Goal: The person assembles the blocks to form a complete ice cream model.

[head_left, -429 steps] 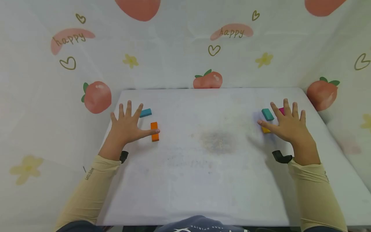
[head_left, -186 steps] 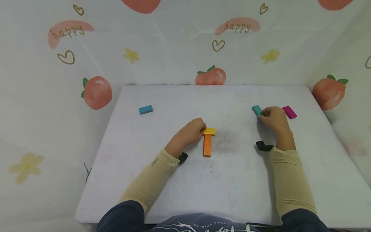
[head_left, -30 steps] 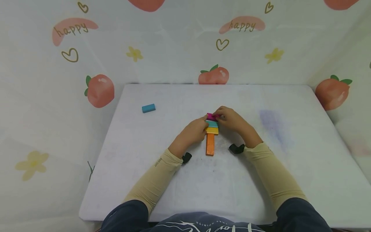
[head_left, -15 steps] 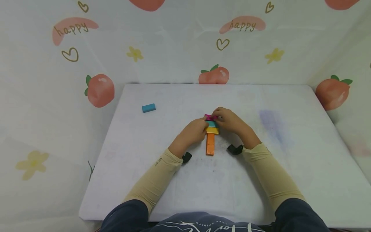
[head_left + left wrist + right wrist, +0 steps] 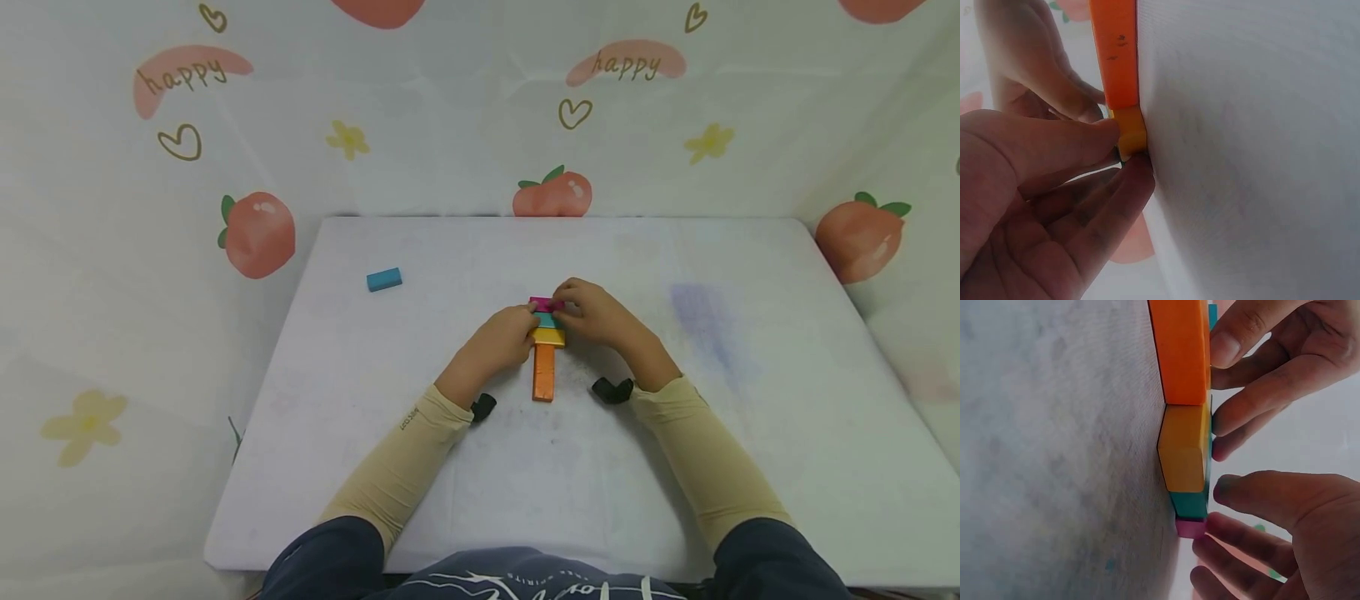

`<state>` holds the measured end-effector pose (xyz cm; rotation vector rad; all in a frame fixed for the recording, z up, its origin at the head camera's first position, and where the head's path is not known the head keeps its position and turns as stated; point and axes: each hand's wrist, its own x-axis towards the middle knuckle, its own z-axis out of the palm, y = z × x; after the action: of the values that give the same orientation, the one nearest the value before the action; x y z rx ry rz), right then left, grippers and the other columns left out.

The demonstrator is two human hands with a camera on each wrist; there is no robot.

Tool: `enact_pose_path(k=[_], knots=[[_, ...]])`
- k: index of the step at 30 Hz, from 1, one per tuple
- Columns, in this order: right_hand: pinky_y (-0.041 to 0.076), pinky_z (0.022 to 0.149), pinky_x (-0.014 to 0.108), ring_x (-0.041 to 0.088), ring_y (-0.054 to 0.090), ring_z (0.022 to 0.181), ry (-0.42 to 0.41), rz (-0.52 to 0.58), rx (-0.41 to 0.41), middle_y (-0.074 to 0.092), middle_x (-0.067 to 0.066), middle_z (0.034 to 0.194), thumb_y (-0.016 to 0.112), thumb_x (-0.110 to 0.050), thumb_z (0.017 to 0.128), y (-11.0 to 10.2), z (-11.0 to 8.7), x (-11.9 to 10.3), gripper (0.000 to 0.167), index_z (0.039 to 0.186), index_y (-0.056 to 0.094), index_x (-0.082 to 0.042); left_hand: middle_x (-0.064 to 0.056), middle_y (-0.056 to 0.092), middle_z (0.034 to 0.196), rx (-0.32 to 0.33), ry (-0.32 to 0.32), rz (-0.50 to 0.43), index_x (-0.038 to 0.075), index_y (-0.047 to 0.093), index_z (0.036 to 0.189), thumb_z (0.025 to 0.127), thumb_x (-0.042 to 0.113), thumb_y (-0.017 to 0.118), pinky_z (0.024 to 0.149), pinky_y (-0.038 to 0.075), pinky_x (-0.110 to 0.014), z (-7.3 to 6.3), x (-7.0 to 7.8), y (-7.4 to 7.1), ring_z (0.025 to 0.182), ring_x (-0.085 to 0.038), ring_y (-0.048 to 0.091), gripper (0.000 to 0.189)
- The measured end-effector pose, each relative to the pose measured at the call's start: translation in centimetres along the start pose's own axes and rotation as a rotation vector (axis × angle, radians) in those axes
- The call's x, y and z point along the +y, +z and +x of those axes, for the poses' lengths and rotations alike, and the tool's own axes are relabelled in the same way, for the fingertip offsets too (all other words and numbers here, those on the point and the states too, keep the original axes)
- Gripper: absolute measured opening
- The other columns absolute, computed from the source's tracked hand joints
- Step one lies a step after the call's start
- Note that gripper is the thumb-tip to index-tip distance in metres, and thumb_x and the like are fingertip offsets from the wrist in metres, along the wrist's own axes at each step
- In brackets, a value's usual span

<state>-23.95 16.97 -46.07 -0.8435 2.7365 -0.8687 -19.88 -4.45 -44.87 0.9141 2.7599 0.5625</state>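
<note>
A small upright shape of blocks lies flat at mid-table in the head view. At its bottom, an orange block (image 5: pixel 543 372) points lengthwise toward the person. Beyond it, a yellow block (image 5: pixel 550 337), a teal block (image 5: pixel 549 320) and a magenta block (image 5: pixel 542 303) lie crosswise, side by side. My left hand (image 5: pixel 495 342) holds the left ends of the row, its thumb against the yellow block in the left wrist view. At the right ends, my right hand (image 5: pixel 603 317) touches the magenta block with a fingertip; its thumb is spread, near the teal block.
A blue block (image 5: pixel 384 279) lies alone toward the back left of the white table (image 5: pixel 450 492). Behind the table hangs a pale cloth (image 5: pixel 450 108) printed with peaches, hearts and flowers. Dark smudges mark the tabletop, and a purple stain shows at the right.
Over the last second the magenta block has shifted slightly left and nearer, against the teal block. The right fingers have since eased back to the right, and the left hand stays in place.
</note>
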Motion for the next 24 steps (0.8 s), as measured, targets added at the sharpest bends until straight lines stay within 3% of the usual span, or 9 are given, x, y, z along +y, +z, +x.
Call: enact_pose_path(k=[9,24], knots=[[0.049,0.115,0.056,0.034,0.059,0.129,0.067,0.026,-0.043,0.064,0.016,0.136,0.084,-0.028,0.093,-0.4,-1.8,-0.1,0.049,0.132,0.072,-0.001,-0.018,0.059,0.154,-0.020,-0.027,0.017,-0.001,0.072,0.112,0.106,0.007,0.062,0.116,0.051,-0.038,0.1,0.1,0.0,0.140,-0.032,0.060,0.014],[0.046,0.119,0.056,0.037,0.056,0.134,0.024,0.000,-0.068,0.061,0.019,0.142,0.085,-0.027,0.091,-0.2,-2.4,-0.1,0.052,0.133,0.071,0.001,-0.017,0.058,0.155,-0.023,-0.050,-0.014,-0.001,0.072,0.118,0.106,0.007,0.063,0.120,0.047,-0.040,0.0,0.2,0.1,0.145,-0.031,0.056,0.018]])
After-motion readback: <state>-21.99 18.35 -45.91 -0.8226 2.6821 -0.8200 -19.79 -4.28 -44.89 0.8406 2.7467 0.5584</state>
